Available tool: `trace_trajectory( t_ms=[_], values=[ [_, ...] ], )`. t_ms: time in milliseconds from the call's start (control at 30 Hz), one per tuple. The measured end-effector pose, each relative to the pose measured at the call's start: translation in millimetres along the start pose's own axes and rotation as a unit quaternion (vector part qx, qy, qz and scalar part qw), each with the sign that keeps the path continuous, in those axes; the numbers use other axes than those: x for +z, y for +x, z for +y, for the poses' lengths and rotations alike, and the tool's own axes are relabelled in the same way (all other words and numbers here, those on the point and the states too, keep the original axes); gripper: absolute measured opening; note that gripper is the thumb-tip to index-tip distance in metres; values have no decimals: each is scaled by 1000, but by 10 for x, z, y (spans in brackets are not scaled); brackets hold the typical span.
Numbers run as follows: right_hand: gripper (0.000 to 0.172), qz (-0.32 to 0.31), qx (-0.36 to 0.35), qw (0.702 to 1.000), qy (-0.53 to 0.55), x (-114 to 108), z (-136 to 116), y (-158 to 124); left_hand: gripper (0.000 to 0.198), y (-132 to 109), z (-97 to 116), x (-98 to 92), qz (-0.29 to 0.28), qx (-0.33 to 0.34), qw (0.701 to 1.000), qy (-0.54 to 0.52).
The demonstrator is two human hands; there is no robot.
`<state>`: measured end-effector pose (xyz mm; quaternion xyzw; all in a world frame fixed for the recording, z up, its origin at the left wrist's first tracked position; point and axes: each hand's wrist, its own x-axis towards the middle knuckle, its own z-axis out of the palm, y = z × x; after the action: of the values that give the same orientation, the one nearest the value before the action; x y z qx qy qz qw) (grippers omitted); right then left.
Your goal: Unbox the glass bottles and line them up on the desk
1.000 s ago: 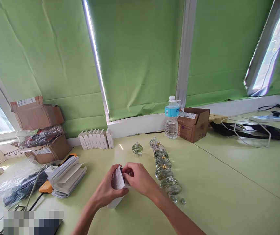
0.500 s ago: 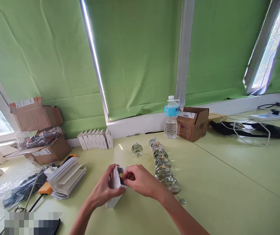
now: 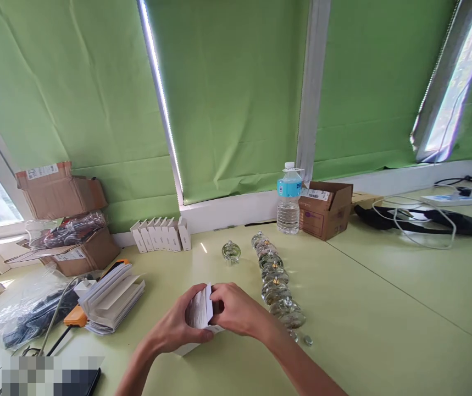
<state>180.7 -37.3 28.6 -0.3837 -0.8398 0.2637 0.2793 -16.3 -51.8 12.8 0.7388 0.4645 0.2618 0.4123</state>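
My left hand (image 3: 173, 324) and right hand (image 3: 236, 311) grip the white box (image 3: 190, 349) and leaflet (image 3: 198, 308); a slip could send them into the glass jars (image 3: 275, 275) at 1 o'clock.

Folded leaflet (image 3: 198, 308): thin matt paper. Jars (image 3: 276, 291): smooth glossy glass. Carton (image 3: 316, 223): rough brown cardboard. Bottle (image 3: 288, 217): clear glossy plastic.

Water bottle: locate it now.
In the head view, the water bottle stands at the far edge of the table, just left of the open cardboard box and beyond the row of round glass vessels.
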Motion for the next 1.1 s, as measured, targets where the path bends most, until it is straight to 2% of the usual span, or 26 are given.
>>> trace_trajectory(
  t_ms=[100, 200, 333, 400, 633, 900, 1100],
  values=[
    [16, 14, -3, 1000, -25, 84, 44, 27, 74, -2, 19, -14, -7, 10, 1000, -3],
    [5, 35, -4, 999, -38, 188, 54, 56, 78, -8, 30, -31, -11, 14, 1000, -7],
    [18, 31, 7, 998, -53, 318, 61, 79, 80, -16, 27, -38, -15, 4, 1000, -7],
    [17, 39, 4, 998, -40, 357, 74, 85, 77, -16, 30, -32, -15, 3, 1000, -6],
    [17, 41, -8, 999, -14, 367, 106, 90, 84, -11, -26, 13, 19, -11, 999, 41],
    [7, 38, -23, 999, -24, 461, 158, 132, 88, 7, -129, 12, 44, -6, 998, 40],
    [12, 45, -20, 999, -17, 519, 205, 140, 95, 17, -220, -1, 62, -17, 997, 51]
  ],
)
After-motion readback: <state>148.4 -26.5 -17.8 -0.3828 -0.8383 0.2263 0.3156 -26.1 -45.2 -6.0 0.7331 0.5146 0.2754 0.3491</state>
